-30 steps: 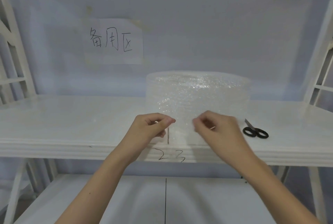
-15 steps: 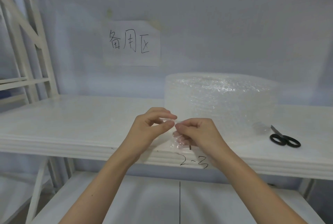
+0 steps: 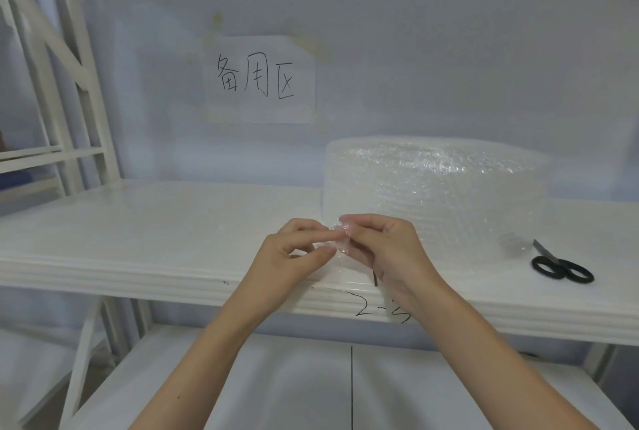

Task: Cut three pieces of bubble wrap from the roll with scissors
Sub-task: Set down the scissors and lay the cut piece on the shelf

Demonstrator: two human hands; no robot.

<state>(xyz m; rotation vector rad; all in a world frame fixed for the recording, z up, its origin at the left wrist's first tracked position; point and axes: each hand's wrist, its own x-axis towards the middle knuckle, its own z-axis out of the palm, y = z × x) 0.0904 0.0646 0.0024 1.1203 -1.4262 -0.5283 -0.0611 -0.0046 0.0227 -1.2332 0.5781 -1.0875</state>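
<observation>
A wide roll of clear bubble wrap [image 3: 439, 194] stands on the white shelf [image 3: 155, 232], right of centre. My left hand [image 3: 294, 257] and my right hand [image 3: 383, 250] meet in front of the roll's lower left side. Both pinch the loose end of the wrap [image 3: 340, 239] between thumb and fingers. Black-handled scissors [image 3: 556, 265] lie flat on the shelf to the right of the roll, apart from both hands.
A paper sign with handwritten characters [image 3: 259, 79] is taped to the back wall. White frame uprights [image 3: 79, 84] stand at the left. A lower shelf [image 3: 311, 388] sits under my arms. "2-3" is written on the shelf's front edge [image 3: 380, 308].
My right hand moved left to meet my left hand, and both now pinch the wrap's loose end. The view shifted, so roll and scissors sit further right.
</observation>
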